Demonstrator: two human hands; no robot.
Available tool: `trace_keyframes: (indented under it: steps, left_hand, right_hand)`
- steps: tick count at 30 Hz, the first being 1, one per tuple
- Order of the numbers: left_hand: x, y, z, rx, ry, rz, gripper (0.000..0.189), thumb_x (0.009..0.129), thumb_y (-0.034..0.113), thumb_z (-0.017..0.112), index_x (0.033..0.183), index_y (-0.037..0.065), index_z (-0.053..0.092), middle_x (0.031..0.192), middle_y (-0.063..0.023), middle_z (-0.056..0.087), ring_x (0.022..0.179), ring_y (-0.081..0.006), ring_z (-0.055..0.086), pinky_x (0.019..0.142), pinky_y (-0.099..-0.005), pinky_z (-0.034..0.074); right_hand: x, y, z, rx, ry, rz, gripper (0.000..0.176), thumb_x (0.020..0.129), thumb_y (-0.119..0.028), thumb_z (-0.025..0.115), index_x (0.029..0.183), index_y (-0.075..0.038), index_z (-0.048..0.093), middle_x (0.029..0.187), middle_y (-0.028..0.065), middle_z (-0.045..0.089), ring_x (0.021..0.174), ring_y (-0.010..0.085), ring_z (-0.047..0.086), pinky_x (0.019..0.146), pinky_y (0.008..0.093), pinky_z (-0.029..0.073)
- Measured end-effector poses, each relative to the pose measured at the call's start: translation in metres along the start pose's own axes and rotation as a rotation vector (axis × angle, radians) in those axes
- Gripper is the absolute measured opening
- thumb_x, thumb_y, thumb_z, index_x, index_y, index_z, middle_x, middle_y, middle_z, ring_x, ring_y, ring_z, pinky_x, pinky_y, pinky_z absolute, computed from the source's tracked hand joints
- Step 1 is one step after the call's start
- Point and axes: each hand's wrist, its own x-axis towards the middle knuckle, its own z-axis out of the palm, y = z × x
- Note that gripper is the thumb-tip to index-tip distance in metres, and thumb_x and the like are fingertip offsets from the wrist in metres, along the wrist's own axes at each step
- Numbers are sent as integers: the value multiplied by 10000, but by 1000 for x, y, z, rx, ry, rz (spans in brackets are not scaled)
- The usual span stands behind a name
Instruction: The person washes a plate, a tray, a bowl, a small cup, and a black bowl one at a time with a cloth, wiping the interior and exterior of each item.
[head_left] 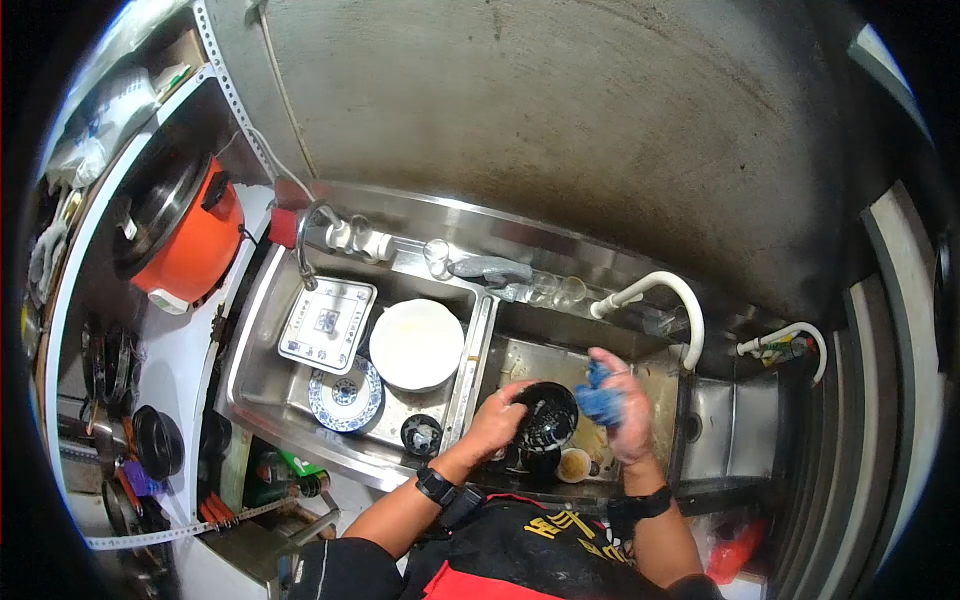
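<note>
My left hand [494, 420] grips the rim of a black bowl [548, 414] with wet, soapy streaks inside, tilted over the middle sink basin. Just right of the bowl, my right hand [630, 415] has its fingers closed on a blue scrubbing cloth [598, 398], apart from the bowl. Below them in the basin sits a small cup with brownish contents [574, 465]. Another dark bowl [540, 460] shows partly under the held one. The left basin holds a white bowl [417, 345], a rectangular white plate [328, 325], a blue-patterned plate [346, 394] and a small black bowl [421, 434].
A white curved faucet [680, 300] arches over the middle basin; a metal faucet [308, 260] stands at the left. Glasses [555, 289] and a grey glove-like item [490, 269] line the back ledge. An orange pot [195, 240] sits on the left shelf. A third basin [735, 420] lies right.
</note>
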Motion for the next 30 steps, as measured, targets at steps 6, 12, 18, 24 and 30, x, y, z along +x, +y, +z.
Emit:
trace_keyframes:
  steps: [6,12,18,24,30]
  left_hand:
    - [-18,64,19,687,99,335,489,790,-22,479,1265,27,583,1139,-243,639,1040,-418,625,923,-404,507]
    - [-3,67,11,579,200,983,478,951,412,522,1195,6,589,1127,-204,643,1018,-392,634,880,-455,523]
    - [-4,19,18,688,214,641,683,675,45,559,1348,-30,463,1265,-253,542,1177,-438,513,1034,-475,408]
    - [17,53,39,667,236,704,647,662,34,570,1299,-43,487,1111,-236,571,1083,-435,542,968,-485,434]
    - [19,37,61,74,412,719,556,806,148,464,1329,-42,460,1262,-168,525,1195,-294,522,1059,-384,381]
  right_hand:
    - [2,22,30,-996,-149,-107,270,717,25,626,974,-44,575,1118,200,639,1088,325,614,950,397,468]
    - [-20,70,27,66,90,337,307,896,-125,665,1190,-50,618,1084,35,670,952,147,651,853,321,534]
    - [-4,47,1,-558,-3,-19,360,780,-19,699,1133,1,627,1044,99,700,933,248,676,841,379,539]
    - [18,14,14,-1369,-132,-446,377,746,-1,635,1123,11,630,998,152,691,891,363,658,816,427,525]
    - [-5,86,1,424,205,357,406,858,-136,682,1223,15,586,1149,79,658,1017,196,652,890,345,541]
